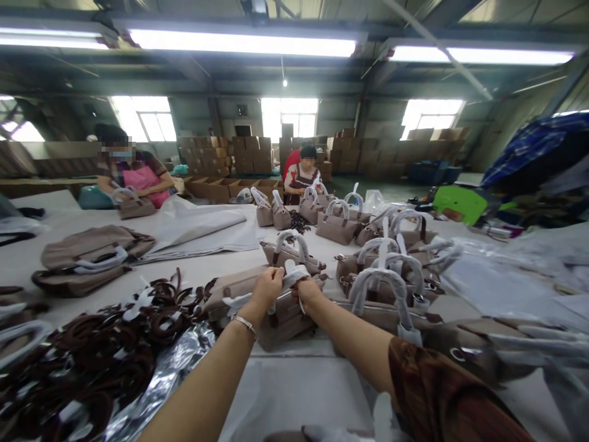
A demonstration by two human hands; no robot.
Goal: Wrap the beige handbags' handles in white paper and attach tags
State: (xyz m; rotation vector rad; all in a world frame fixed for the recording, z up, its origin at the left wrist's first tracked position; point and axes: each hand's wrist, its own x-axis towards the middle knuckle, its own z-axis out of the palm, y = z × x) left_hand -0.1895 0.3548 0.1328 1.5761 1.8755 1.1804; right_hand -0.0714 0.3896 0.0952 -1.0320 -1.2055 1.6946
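A taupe handbag (283, 328) lies in front of me on the table, in the middle of the head view. Its handle (295, 274) is wrapped in white film or tissue. My left hand (268, 288) pinches the wrapped handle from the left, thumb and fingers together. On the other side my right hand (307, 294) has its fingers closed round the same handle, partly hidden by the wrapping. Just beyond my hands stands another taupe handbag (294, 248) with an upright wrapped handle. To the right of my hands are several more handbags (381, 307) with wrapped handles.
Coiled dark brown straps (115, 334) pile up at left beside crinkled silver film (168, 368). Further back are stacked bag pieces (87, 252) and white sheets (202, 230). Two co-workers (142, 175) sit across the table, one handling a bag. Clear plastic (501, 270) covers the right side.
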